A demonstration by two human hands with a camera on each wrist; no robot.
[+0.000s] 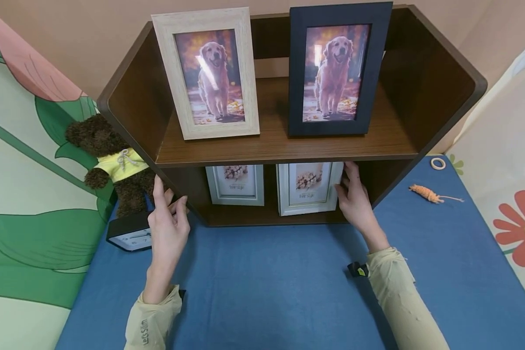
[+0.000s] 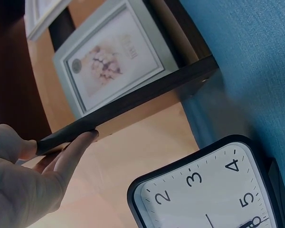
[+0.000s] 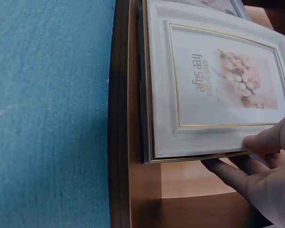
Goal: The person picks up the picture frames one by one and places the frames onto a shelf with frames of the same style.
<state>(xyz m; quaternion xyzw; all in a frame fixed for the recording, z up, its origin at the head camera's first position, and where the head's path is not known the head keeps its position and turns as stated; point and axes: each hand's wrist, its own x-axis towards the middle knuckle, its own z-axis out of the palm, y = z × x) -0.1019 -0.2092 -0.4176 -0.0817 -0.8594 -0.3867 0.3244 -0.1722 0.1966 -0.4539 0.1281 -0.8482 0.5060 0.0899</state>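
The blue worktop point(image 1: 271, 282) carries a shelf point(image 1: 273, 114) with picture frames point(image 1: 207, 73) at twelve o'clock, bear point(image 1: 121, 165) and clock point(image 1: 131, 238) near ten, orange toy point(image 1: 426, 194) and ring point(image 1: 437, 168) near two.

Four frames point(image 1: 308, 188), one each of shelf point(image 1: 273, 119), bear point(image 1: 123, 164), clock point(image 1: 131, 234), ring point(image 1: 439, 168), toy point(image 1: 426, 193)

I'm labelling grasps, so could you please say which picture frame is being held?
The gold-lined white frame on the lower shelf: the right hand grips its edge, while the grey frame, cream frame and navy frame are untouched.
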